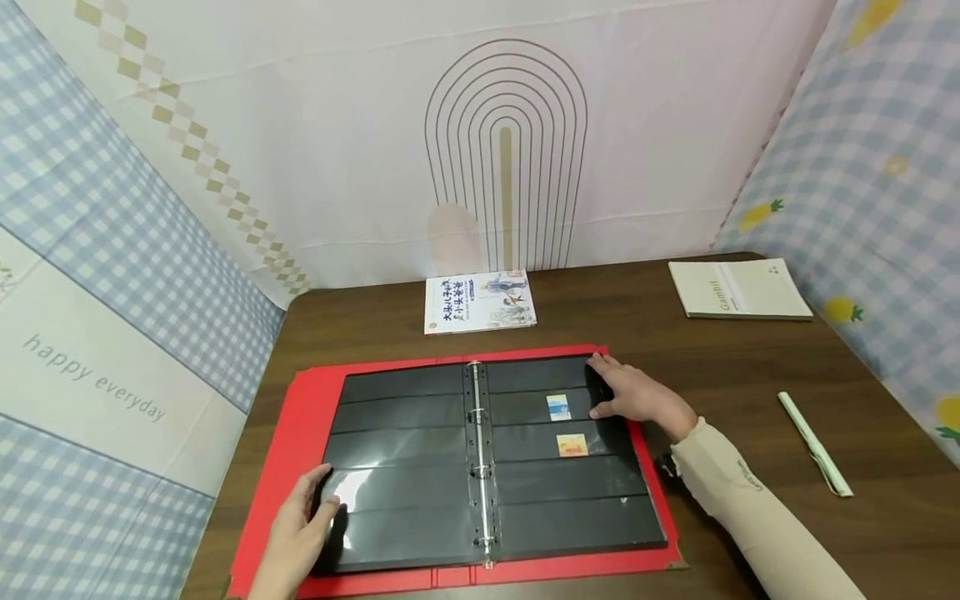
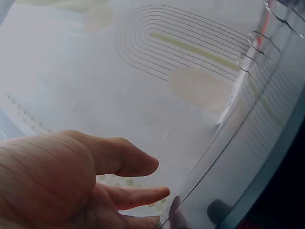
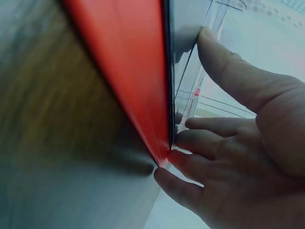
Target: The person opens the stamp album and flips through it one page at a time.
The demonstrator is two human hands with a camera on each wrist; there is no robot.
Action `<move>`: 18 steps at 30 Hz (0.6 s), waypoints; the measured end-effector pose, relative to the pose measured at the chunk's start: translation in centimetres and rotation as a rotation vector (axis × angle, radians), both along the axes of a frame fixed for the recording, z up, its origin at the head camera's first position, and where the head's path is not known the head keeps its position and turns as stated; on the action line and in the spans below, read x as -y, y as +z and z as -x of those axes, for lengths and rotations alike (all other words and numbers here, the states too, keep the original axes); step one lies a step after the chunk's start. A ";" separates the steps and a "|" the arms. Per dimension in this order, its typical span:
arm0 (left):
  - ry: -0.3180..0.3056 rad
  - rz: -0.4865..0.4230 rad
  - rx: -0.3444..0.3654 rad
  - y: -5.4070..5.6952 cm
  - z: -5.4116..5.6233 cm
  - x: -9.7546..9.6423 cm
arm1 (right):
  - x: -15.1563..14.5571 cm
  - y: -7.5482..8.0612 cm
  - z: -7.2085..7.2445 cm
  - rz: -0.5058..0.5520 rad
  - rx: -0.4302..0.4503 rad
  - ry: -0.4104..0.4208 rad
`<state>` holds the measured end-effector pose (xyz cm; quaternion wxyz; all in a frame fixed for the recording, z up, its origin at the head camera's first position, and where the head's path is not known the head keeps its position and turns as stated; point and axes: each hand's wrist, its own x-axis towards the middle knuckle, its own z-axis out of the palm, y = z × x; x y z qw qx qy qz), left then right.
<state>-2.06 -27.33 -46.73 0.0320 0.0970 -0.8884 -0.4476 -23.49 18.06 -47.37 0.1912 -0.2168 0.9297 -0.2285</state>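
A red ring binder (image 1: 303, 408) lies spread on the table with black pocket pages. Metal rings (image 1: 483, 492) run down its middle. On the right page (image 1: 570, 525) sit a blue-and-white stamp (image 1: 558, 407) and, lower, an orange-yellow stamp (image 1: 572, 445). The left page (image 1: 405, 450) shows glare and no stamps. My left hand (image 1: 296, 529) touches that page's lower left edge, fingers loosely spread. At the upper right edge of the right page, my right hand (image 1: 637, 396) rests with its thumb on the page. The right wrist view shows its relaxed fingers (image 3: 190, 164) along the binder's edge.
Behind the binder lies a white illustrated book (image 1: 480, 302). A cream notebook (image 1: 738, 288) is at the back right, and a pale green pen (image 1: 813, 443) lies on the brown table (image 1: 622, 312) to the right. Patterned cloths (image 1: 360, 150) hang around the back and sides.
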 end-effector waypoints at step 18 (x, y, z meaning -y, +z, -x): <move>-0.084 0.207 0.281 0.8 1.0 -1.1 | 0.2 0.0 -0.8 0.006 -0.093 0.009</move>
